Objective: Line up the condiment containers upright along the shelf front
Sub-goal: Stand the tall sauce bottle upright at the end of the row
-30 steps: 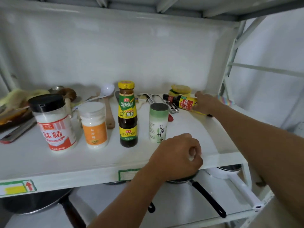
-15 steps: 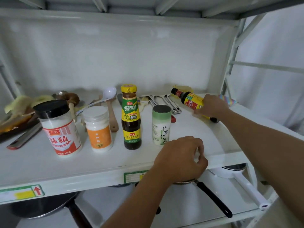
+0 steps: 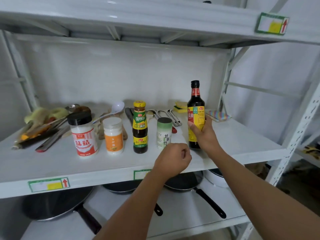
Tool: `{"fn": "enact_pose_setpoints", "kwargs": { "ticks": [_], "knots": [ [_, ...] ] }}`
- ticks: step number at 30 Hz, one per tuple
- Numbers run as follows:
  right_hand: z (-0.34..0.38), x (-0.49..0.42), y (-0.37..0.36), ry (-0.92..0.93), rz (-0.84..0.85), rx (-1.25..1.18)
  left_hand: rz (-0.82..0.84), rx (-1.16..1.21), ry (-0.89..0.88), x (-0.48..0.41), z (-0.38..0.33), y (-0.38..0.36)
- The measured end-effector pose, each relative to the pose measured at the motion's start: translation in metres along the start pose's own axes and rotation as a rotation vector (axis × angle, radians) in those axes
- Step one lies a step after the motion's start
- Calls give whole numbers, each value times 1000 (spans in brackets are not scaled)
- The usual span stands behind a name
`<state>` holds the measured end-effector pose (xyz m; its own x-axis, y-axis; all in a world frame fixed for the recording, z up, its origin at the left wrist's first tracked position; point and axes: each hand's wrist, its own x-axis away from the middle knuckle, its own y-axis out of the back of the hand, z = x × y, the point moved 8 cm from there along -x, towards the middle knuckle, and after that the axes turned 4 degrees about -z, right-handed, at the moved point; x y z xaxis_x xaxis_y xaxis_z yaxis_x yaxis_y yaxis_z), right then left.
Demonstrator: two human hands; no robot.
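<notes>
Along the front of the white shelf (image 3: 52,163) stand an MSG jar with a black lid (image 3: 83,134), a white jar with an orange label (image 3: 113,135), an oyster sauce bottle with a yellow cap (image 3: 140,127) and a green-and-white salt canister (image 3: 164,131). To the right of the canister my right hand (image 3: 204,134) grips a dark soy sauce bottle (image 3: 195,104) with a yellow label, holding it upright with its base at the shelf surface. My left hand (image 3: 173,159) is a closed fist resting at the shelf front, in front of the canister, with nothing in it.
Behind the row lie a white ladle (image 3: 116,108), metal utensils (image 3: 166,115), a yellow sponge (image 3: 180,105), a striped cloth (image 3: 219,116) and a tray of scraps (image 3: 39,122) at the left. Black pans (image 3: 57,203) sit on the lower shelf. A shelf upright (image 3: 296,129) stands at the right.
My right hand has lifted the soy sauce bottle from lying at the back right, turned it upright and brought it forward beside the canister. The left fist has stayed in place.
</notes>
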<state>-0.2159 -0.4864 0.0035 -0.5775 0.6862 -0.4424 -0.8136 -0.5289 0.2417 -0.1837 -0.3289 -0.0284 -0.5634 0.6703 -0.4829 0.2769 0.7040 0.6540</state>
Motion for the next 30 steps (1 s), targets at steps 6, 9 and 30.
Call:
{"fn": "enact_pose_setpoints", "kwargs": {
  "ticks": [6, 9, 30],
  "knots": [
    [-1, 17, -13, -20, -46, -31, -60, 25, -17, 12, 4, 10],
    [-5, 20, -20, -46, -75, -59, -45, -9, -51, 10, 3, 7],
    [-28, 13, -13, -139, 40, 193, -88, -43, -11, 4, 12, 1]
  ]
}}
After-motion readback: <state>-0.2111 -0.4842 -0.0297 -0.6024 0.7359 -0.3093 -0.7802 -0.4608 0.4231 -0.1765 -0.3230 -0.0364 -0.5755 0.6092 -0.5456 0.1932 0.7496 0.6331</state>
